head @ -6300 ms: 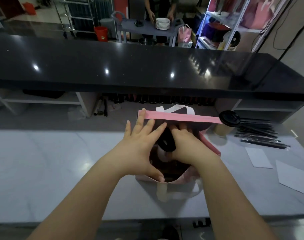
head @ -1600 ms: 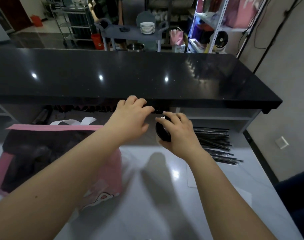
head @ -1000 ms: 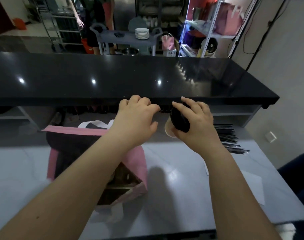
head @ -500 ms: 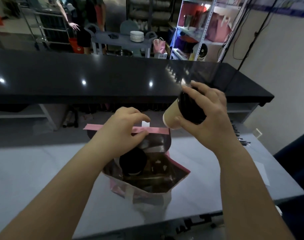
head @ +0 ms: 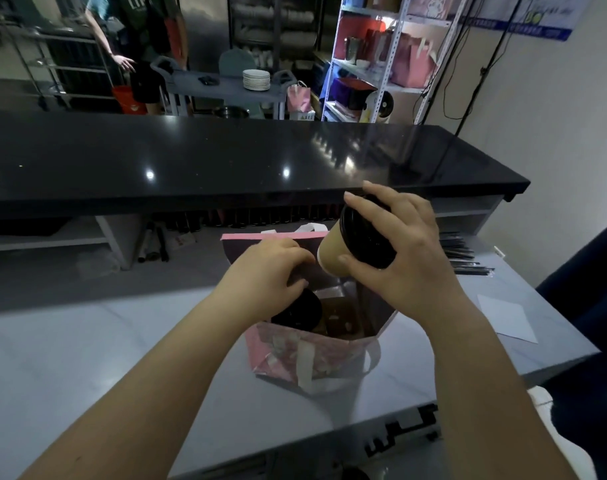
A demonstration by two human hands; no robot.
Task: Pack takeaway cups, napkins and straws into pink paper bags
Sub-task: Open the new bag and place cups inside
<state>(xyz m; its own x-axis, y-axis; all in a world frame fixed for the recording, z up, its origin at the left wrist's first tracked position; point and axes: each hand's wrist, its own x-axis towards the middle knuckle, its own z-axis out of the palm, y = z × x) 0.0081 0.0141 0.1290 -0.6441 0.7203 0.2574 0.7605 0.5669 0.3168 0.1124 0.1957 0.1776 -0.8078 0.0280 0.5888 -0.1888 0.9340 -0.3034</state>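
Kraft-brown takeaway cup [head: 332, 258] with a black lid lies tilted in my right hand [head: 402, 261], fingers and thumb curled round its lid end. It hangs just above the mouth of the pink paper bag [head: 295, 355] at centre frame. One lidded cup [head: 297, 311] already stands inside, on the bag's left. My left hand [head: 265, 271] is at the bag's far wall with fingers curled; I cannot tell whether it pinches the paper. I'd bring the cup upright first, base down. Then I'd lower it into the free space right of the seated cup, holding the mouth wide so the paper doesn't snag. Straws [head: 464, 258] and napkins [head: 506, 317] lie at right on the table [head: 87, 358], not yet packed.
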